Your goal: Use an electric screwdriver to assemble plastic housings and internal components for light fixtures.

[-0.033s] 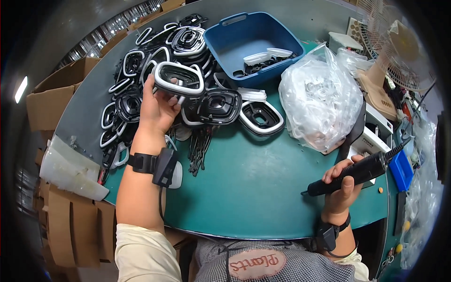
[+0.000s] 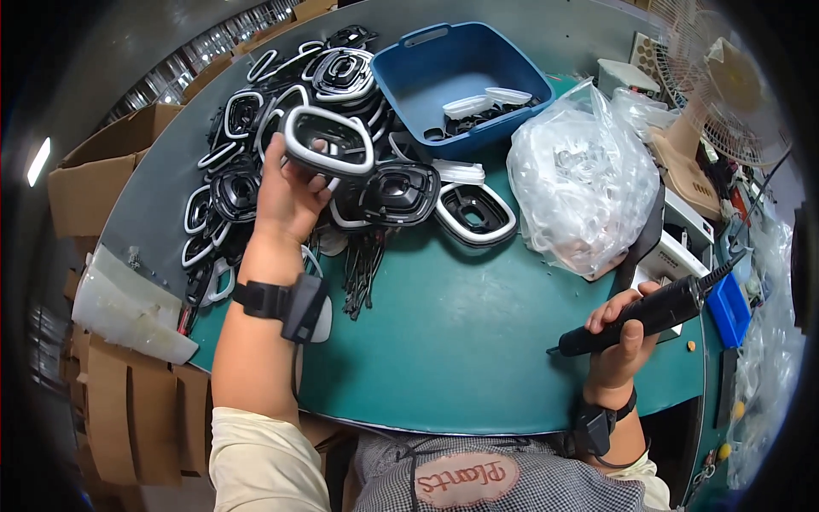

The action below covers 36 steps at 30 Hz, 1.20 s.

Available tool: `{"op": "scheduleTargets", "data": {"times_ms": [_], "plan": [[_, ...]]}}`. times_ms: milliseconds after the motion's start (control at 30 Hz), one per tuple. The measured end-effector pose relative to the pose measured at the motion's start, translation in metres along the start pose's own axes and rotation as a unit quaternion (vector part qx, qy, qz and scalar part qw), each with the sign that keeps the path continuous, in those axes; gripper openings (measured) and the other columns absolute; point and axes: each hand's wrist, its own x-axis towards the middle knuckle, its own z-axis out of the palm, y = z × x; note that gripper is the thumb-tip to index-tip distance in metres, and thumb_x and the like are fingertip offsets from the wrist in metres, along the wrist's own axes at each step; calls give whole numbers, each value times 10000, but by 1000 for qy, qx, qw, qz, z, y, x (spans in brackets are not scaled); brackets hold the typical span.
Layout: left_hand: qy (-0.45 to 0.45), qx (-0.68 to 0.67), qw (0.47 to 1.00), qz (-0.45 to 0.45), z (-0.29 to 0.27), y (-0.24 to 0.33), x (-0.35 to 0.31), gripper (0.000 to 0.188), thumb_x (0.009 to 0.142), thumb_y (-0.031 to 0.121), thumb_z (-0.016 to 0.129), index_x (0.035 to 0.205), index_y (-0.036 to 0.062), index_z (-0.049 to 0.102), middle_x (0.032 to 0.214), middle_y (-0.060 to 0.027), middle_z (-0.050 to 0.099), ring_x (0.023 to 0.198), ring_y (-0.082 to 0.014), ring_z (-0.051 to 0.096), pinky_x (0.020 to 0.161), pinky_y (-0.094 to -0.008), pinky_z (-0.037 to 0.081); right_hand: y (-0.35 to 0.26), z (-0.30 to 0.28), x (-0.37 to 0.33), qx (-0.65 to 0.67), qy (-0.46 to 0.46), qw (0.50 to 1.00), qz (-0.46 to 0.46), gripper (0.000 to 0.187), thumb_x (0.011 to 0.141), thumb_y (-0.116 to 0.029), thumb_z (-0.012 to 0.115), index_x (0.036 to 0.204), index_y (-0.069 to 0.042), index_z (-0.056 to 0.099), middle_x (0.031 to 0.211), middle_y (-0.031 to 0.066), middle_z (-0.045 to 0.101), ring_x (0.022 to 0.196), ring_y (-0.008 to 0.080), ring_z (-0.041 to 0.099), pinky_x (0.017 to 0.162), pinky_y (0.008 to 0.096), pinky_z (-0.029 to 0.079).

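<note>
My left hand (image 2: 292,194) is raised over the left side of the table, its fingers closed round a black rounded-square plastic housing (image 2: 348,143) with a pale grey rim. The housing is tilted, and some fingertips show through its middle opening. Just behind and below it lie similar black housings (image 2: 399,193). Near the table's right edge, my right hand (image 2: 621,346) grips a black electric screwdriver (image 2: 661,314), whose tip points left above the green tabletop (image 2: 461,341). A cord runs from the tool's upper end toward the right.
Black and white housings (image 2: 237,194) are piled at the left. A blue tub (image 2: 401,94) holds white and black parts at the back. To its right stand a bag of clear plastic (image 2: 584,179) and a fan (image 2: 691,175). Thin black parts (image 2: 363,277) lie before the pile.
My left hand and the housing in it have shifted slightly right, and the housing tilts a little differently. My right hand and the screwdriver stay in place.
</note>
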Motion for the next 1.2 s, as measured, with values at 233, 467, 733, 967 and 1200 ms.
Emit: {"op": "scheduleTargets", "data": {"times_ms": [233,467,733,967,1200], "plan": [[-279,649,626,330,75,-58,-113,521,596,426,834,878,36,634,992,-142,569,953,-334,550,853,-432,453,-2,-6,0,-13,26,1000,5,696,811,-454,741,1251,-55,378,793,71,502,600,162,540,578,315,493],[-288,657,626,305,50,-137,-171,769,593,537,800,1124,7,633,1138,-103,600,1069,-298,543,935,-426,418,3,-3,2,-7,15,1000,5,688,821,-452,724,1268,-59,379,804,70,500,600,158,541,586,317,491],[-209,622,681,324,19,-115,-169,356,693,157,791,1029,95,692,1135,-107,614,1028,-324,564,892,-436,451,5,-1,3,-41,12,999,-7,678,854,-513,674,1294,-71,408,792,43,483,594,137,511,580,283,458],[-278,637,679,237,26,-125,-157,396,705,156,794,1086,154,688,1379,-145,497,1322,-406,405,1053,-498,360,7,-5,4,-28,19,999,-5,684,840,-484,693,1281,-62,385,796,63,515,586,142,542,574,297,484],[-288,587,725,217,47,-153,-165,351,685,252,824,995,144,700,1335,-172,514,1271,-409,454,1017,-504,378,6,-5,5,-34,21,999,-3,700,823,-489,708,1271,-58,386,783,68,517,578,153,551,564,306,496]]}}
